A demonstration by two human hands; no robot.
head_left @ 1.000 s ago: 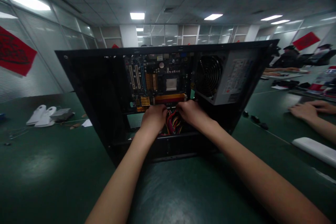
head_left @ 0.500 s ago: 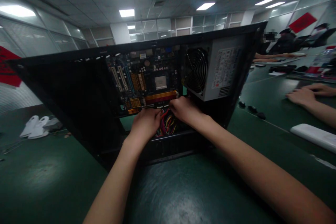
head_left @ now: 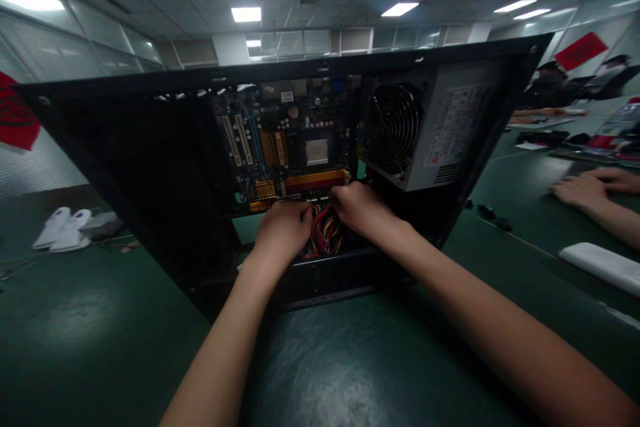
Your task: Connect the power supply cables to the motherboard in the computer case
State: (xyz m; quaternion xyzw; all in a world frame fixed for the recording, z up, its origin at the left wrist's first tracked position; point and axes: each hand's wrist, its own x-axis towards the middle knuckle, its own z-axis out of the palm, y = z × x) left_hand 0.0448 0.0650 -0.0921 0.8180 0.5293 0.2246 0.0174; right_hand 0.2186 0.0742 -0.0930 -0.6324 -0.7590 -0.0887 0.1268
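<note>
An open black computer case stands tilted in front of me. Inside it are a motherboard and, at upper right, a grey power supply with a round fan grille. A bundle of coloured cables lies low in the case, below the orange and red memory slots. My left hand is closed at the bundle's left side, its fingertips mostly hidden. On the other side my right hand pinches the cables near the board's lower right edge.
The case rests on a green table. White objects lie at the left. To the right are small black items, a long white object and another person's hands, with a bottle behind.
The case appears slightly larger and shifted to the right in view. Both hands stay at the cable bundle, with only slight movement.
</note>
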